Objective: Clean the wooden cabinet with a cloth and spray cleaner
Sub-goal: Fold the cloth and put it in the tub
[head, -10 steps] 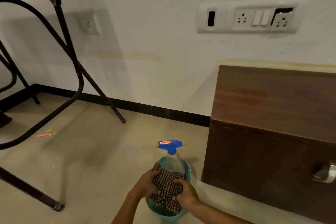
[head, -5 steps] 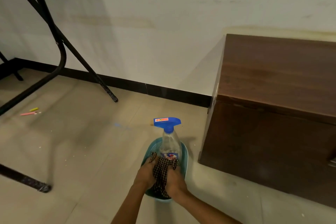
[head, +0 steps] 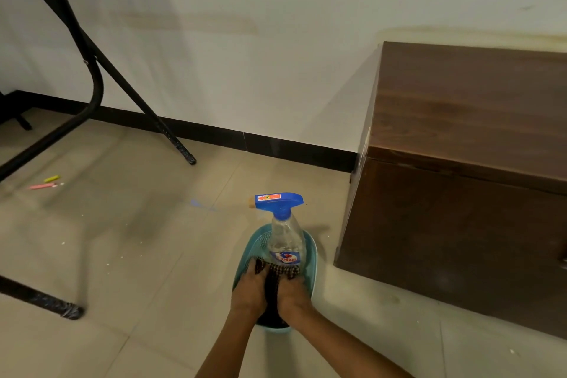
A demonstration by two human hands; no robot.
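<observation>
The dark brown wooden cabinet [head: 460, 163] stands on the beige tiled floor [head: 138, 239] at the right, backed against the white wall, its top and front dry and untouched. Nothing has reached it yet, so I judge the task barely begun. A black tubular metal frame [head: 92, 77] crosses the left side, well apart from the work.

Just beside the cabinet's near corner sits a teal plastic basket [head: 311, 261]. A clear plastic spray bottle with a blue trigger head [head: 287, 242] stands upright in its far end, nozzle pointing left. The black-and-white checked cloth [head: 277, 275] lies bunched in the basket against the bottle's base.

The left hand [head: 248, 291] and right hand [head: 294, 293] are both down in the basket, side by side. Their fingers are curled into the cloth and grip it between them. Neither touches the bottle's neck or trigger.

The step in hand looks like lifting the cloth out. To do it well:
- Draw the cloth up and towards the body, away from the bottle, so the tall, light bottle does not tip.
- Pass the cloth to one hand, which frees the other for the bottle's neck.
- Turn the nozzle towards the cabinet before squeezing.

Small pink and yellow sticks [head: 46, 182] lie far off on the floor.
</observation>
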